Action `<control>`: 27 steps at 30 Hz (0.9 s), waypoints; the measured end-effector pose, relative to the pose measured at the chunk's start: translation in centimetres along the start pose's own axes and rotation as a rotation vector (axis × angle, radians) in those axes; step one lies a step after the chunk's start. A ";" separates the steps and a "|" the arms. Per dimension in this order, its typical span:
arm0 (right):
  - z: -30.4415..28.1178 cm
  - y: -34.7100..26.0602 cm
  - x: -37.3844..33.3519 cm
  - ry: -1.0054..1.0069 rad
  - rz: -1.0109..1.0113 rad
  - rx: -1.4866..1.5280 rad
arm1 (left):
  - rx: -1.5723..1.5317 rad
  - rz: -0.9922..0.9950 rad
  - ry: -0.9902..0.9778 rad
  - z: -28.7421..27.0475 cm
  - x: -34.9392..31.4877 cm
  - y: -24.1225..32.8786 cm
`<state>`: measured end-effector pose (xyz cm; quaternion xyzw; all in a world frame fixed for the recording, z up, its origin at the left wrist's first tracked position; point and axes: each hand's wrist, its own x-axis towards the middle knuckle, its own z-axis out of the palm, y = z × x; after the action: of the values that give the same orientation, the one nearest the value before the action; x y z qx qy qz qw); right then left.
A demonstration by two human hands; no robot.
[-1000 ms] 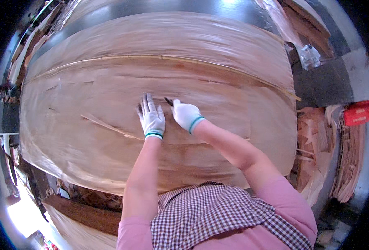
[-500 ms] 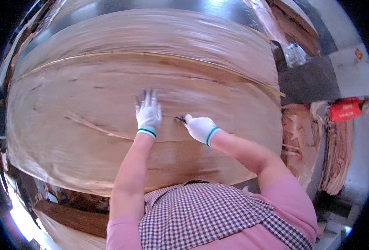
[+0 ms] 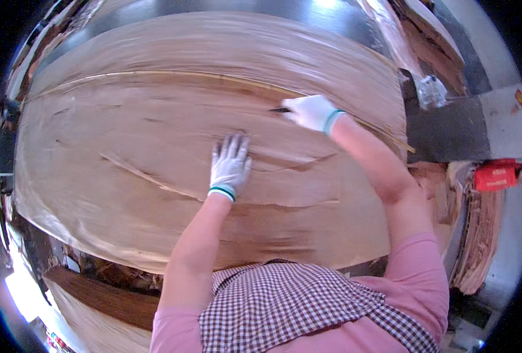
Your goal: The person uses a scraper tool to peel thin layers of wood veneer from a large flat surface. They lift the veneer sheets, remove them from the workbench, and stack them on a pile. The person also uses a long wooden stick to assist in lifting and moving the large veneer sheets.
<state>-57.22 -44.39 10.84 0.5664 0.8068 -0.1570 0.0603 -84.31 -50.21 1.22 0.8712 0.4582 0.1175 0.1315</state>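
Observation:
A broad sheet of wood veneer (image 3: 125, 217) spreads before me, pale brown with wavy grain and several splits. My left hand (image 3: 231, 165), in a white glove with a green cuff line, lies palm down on it, fingers stretched out. A loose-edged strip (image 3: 149, 179) of veneer runs to the left of that hand. My right hand (image 3: 314, 113), gloved alike, is closed around a small dark knife (image 3: 279, 110) whose tip points left. It is above the sheet, farther out than the left hand, close to a long thin wooden stick (image 3: 214, 75) lying across the veneer.
Stacked veneer (image 3: 479, 235) stands at the right, with a red packet (image 3: 496, 175) on top. A crumpled clear plastic bag (image 3: 431, 92) lies at the dark table's right side. More brown sheets (image 3: 102, 297) are piled low at the near left.
My right hand has moved away from me and slightly right with the knife. My left hand has shifted right along the veneer, still flat. A curved split now shows to its right.

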 end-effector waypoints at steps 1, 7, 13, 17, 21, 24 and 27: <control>0.8 -2.6 3.0 0.001 -0.020 0.051 | -0.013 0.011 -0.005 -0.3 0.1 0.2; 3.4 -11.3 11.3 -0.013 -0.159 -0.047 | -0.045 0.017 0.010 -0.7 0.3 0.4; 8.6 -1.1 -4.6 0.106 0.226 0.045 | 0.006 0.021 0.010 0.2 0.1 0.2; 11.1 -0.8 -17.7 0.017 0.599 -0.006 | 0.053 0.017 0.030 0.3 -0.3 0.2; 9.7 -0.7 -17.4 0.434 0.549 0.134 | 0.083 0.045 0.048 0.1 0.1 0.5; 7.9 0.7 -12.6 0.506 0.601 0.179 | 0.104 0.078 0.052 0.4 0.3 0.6; 7.8 1.9 -11.1 0.431 0.642 0.144 | 0.072 0.083 0.041 0.4 0.6 1.3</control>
<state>-52.12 -56.27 6.16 0.8128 0.5695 -0.0637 -0.1044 -82.83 -50.46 1.38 0.8909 0.4284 0.1241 0.0855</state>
